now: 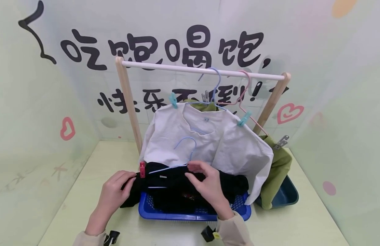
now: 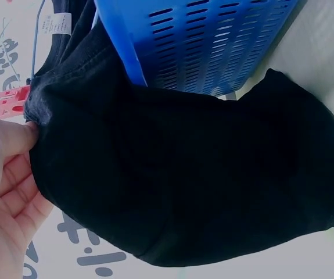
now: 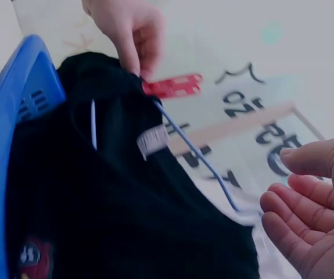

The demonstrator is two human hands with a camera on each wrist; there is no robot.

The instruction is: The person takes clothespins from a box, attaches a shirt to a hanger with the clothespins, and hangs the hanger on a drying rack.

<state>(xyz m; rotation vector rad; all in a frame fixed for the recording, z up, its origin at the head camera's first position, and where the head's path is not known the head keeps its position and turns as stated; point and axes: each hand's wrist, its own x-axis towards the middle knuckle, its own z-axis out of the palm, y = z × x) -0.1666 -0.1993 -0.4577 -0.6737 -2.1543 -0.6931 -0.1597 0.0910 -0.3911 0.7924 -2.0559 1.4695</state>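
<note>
Between thumb and fingers, my left hand (image 1: 117, 188) pinches the shoulder of a black shirt (image 2: 172, 168). A red clothespin (image 1: 142, 169) is clipped on that shoulder, right beside the fingertips. Inside the shirt's neck is a blue hanger (image 1: 170, 167), its hook standing up in front of a white shirt. My right hand (image 1: 208, 182) is close to the hanger's middle, thumb and fingers apart, as the right wrist view shows. A white label (image 3: 153, 141) shows inside the collar. Much of the black shirt lies over a blue basket (image 1: 193, 217).
Behind, a rack with a white rail (image 1: 177, 68) and wooden posts carries the white shirt (image 1: 168, 133), held by teal clothespins (image 1: 244, 119). A green garment (image 1: 277, 164) with a grey clip hangs on a pink hanger (image 1: 247, 85). A dark teal bin (image 1: 288, 194) stands at right.
</note>
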